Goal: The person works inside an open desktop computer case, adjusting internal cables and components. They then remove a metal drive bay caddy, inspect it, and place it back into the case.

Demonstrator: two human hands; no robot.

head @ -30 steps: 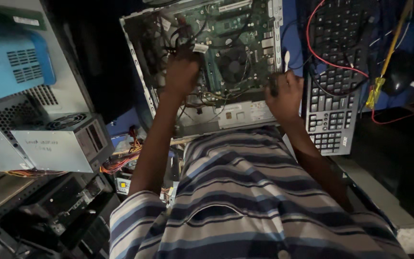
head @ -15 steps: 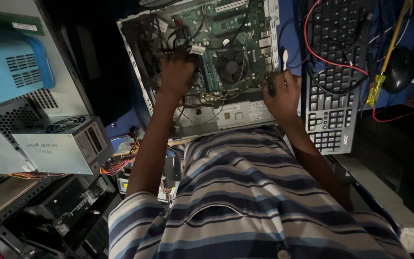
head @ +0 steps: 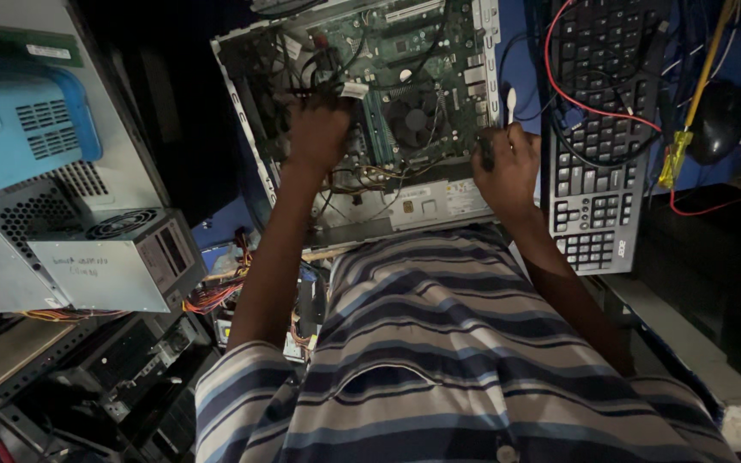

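Open PC case (head: 250, 120): side panel off, motherboard (head: 405, 77) and fan (head: 412, 116) in place, cables loose; work mid-way, judging by that. Left hand (head: 317, 133): arm stretched into the case, fingers curled among the wires, grip hidden. Right hand (head: 508, 167): at the case's right edge, closed round a dark tool (head: 486, 154), beside the keyboard (head: 598, 163).

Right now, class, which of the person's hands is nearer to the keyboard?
Right. The right hand is at the open computer case's edge, just beside the keyboard; the left hand is inside the case, farther away.
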